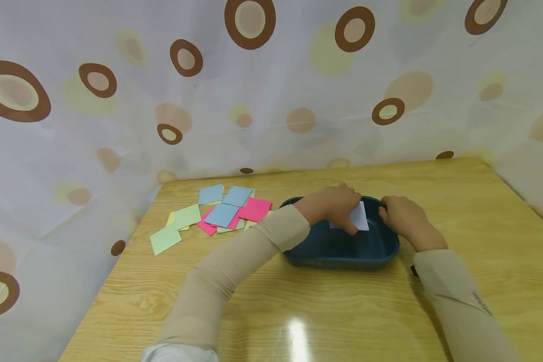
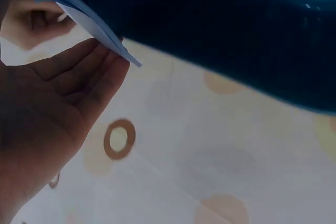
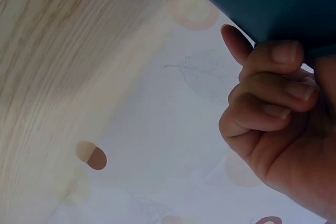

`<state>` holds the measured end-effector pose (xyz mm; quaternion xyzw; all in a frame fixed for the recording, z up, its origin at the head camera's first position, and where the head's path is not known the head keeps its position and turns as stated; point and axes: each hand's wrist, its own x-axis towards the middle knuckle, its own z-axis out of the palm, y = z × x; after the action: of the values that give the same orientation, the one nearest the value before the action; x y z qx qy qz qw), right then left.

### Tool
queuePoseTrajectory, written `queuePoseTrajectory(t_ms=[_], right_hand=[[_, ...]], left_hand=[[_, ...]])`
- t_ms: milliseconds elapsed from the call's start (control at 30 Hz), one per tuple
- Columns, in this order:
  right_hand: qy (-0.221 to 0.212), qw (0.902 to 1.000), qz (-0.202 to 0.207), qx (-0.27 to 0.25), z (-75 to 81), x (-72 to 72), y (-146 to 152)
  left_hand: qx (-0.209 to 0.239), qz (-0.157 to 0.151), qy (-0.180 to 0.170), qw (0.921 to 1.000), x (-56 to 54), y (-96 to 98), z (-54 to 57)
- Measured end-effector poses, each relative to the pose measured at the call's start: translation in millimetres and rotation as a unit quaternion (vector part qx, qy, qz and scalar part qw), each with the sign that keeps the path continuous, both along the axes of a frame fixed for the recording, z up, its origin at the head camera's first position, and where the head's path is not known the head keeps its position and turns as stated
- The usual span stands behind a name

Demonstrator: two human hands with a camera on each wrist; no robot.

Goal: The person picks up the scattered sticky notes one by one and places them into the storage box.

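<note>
A dark blue plastic basin (image 1: 344,262) stands on the wooden table. My left hand (image 1: 329,203) is over the basin, holding a few pale blue-white paper notes (image 1: 360,217) between thumb and fingers. In the left wrist view, the notes (image 2: 90,20) are seen edge-on and lie slightly apart from each other. My right hand (image 1: 404,219) grips the basin's right rim; in the right wrist view its fingers (image 3: 268,90) are curled at the basin's edge (image 3: 252,9). The basin's far left rim is partly hidden behind my left hand and sleeve.
Left of the basin, blue, pink, green and yellow square notes (image 1: 222,215) lie overlapping on the table (image 1: 163,301). One green note (image 1: 165,240) is nearest the left edge. A circle-patterned curtain (image 1: 276,100) hangs behind the table.
</note>
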<state>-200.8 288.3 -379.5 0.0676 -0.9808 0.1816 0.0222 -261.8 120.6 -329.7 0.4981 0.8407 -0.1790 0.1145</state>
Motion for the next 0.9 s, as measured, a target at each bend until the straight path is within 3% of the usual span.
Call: queuePoseTrajectory(t_ms=[100,233,500,700,900], right_hand=[[0.000,1.0000,0.003,0.002,0.8,-0.1,0],[0.001,1.0000,0.007,0.002,0.3,-0.3,1],[-0.004,1.0000,0.002,-0.003,-0.5,0.7,1],[-0.003,1.0000,0.000,-0.003,-2.2,-0.5,2],[-0.001,1.0000,0.001,0.000,-3.2,-1.0,3]], left_hand=[[-0.032,-0.004,-0.021,0.9993,2.5,14.0,-11.2],[-0.045,0.013,-0.058,0.9972,3.8,27.5,-24.6],[-0.058,0.048,-0.071,0.9946,8.7,44.4,-45.3],[-0.060,0.031,-0.050,0.9965,13.3,46.7,-49.1],[-0.058,0.022,-0.054,0.9966,12.6,46.3,-49.7]])
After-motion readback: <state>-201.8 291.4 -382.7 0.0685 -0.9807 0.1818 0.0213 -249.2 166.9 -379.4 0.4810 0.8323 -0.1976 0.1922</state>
